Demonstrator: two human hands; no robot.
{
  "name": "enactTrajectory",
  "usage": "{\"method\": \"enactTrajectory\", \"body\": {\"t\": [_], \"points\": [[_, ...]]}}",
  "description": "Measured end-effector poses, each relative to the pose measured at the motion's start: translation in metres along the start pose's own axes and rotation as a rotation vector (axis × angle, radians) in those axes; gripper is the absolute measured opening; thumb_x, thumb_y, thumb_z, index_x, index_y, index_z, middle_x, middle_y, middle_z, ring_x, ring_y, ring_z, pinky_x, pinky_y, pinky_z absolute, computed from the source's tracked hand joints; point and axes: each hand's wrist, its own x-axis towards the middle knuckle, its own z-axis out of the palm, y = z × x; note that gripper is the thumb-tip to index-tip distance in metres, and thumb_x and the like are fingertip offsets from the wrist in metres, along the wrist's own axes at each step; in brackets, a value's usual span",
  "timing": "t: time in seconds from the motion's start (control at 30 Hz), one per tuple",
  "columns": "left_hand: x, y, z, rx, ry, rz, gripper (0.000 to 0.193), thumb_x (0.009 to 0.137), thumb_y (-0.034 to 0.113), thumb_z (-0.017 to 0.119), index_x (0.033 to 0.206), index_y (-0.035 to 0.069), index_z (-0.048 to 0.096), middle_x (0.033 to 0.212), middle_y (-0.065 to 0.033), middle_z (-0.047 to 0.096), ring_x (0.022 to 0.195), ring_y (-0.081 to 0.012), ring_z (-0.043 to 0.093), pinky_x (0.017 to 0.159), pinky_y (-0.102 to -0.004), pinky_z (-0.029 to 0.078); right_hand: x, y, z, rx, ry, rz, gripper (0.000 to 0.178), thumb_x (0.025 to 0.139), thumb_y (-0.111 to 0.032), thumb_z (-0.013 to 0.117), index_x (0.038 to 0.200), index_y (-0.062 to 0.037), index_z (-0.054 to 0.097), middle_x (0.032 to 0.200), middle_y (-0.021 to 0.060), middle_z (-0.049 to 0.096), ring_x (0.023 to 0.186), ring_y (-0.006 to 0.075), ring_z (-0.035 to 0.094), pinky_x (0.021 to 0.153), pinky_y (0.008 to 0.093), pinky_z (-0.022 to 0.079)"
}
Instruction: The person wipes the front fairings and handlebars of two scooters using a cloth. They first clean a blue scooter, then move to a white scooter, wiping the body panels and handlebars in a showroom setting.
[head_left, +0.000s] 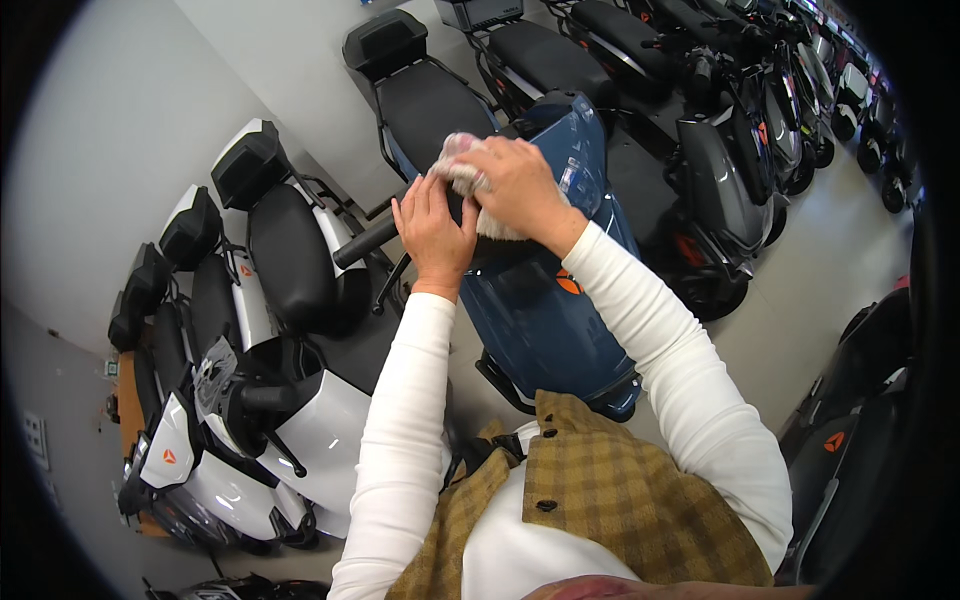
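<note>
A blue scooter (545, 325) stands right in front of me, its handlebar end toward me. My right hand (522, 188) is closed on a crumpled beige and pinkish cloth (462, 178) and presses it on the top of the handlebar area. Part of the cloth hangs below my fingers. Beside it, my left hand (436, 232) lies with its fingers stretched out over the left side of the handlebar, close to the cloth's edge. The black left grip (366, 243) sticks out past that hand. Beneath both hands, the dash is mostly hidden.
White scooters with black seats (290, 240) stand close together on the left. Behind the blue one is a black seat with a backrest (425, 105). A dark grey scooter (715, 185) and a row of others run off to the right. A pale wall (130, 130) rises at the far left.
</note>
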Motion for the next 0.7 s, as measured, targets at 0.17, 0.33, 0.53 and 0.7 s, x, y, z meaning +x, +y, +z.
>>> {"method": "enactTrajectory", "body": {"t": [0.17,0.33,0.53,0.7], "points": [[-0.002,0.000,-0.009,0.002,0.033,0.026,0.045,0.090,0.034,0.068,0.127,0.008,0.069,0.136,-0.0100,0.066,0.134,-0.0305,0.055,0.119,-0.0595,0.031,0.007,0.061,-0.009,0.038,-0.043,0.439,0.040,0.086,-0.015,0.066,0.126,-0.0107,0.069,0.117,0.0165,0.069,0.107,0.0361,0.068,0.095,0.0449,0.054],[0.001,0.004,-0.011,0.003,0.038,0.025,0.045,0.089,0.034,0.069,0.126,0.008,0.070,0.135,-0.0105,0.066,0.133,-0.0316,0.055,0.119,-0.0598,0.031,0.026,0.156,-0.021,-0.154,-0.224,0.642,0.042,0.094,-0.027,0.057,0.130,-0.0066,0.067,0.125,0.0218,0.069,0.113,0.0414,0.066,0.098,0.0472,0.053],[-0.001,0.004,-0.010,-0.018,0.072,0.018,0.044,0.086,0.030,0.070,0.125,0.009,0.070,0.133,-0.0108,0.067,0.130,-0.0323,0.057,0.118,-0.0601,0.032,0.052,0.194,-0.016,-0.217,-0.423,0.637,0.034,0.101,-0.033,0.060,0.121,-0.0106,0.075,0.117,0.0190,0.074,0.110,0.0361,0.071,0.096,0.0441,0.054],[-0.001,0.003,-0.008,-0.003,0.092,0.018,0.043,0.084,0.031,0.072,0.120,0.009,0.071,0.131,-0.0088,0.067,0.128,-0.0301,0.057,0.116,-0.0622,0.033,0.089,0.163,-0.004,-0.447,-0.661,0.487,0.025,0.096,-0.026,0.066,0.111,-0.0095,0.079,0.109,0.0159,0.077,0.103,0.0326,0.074,0.090,0.0427,0.057]]}}
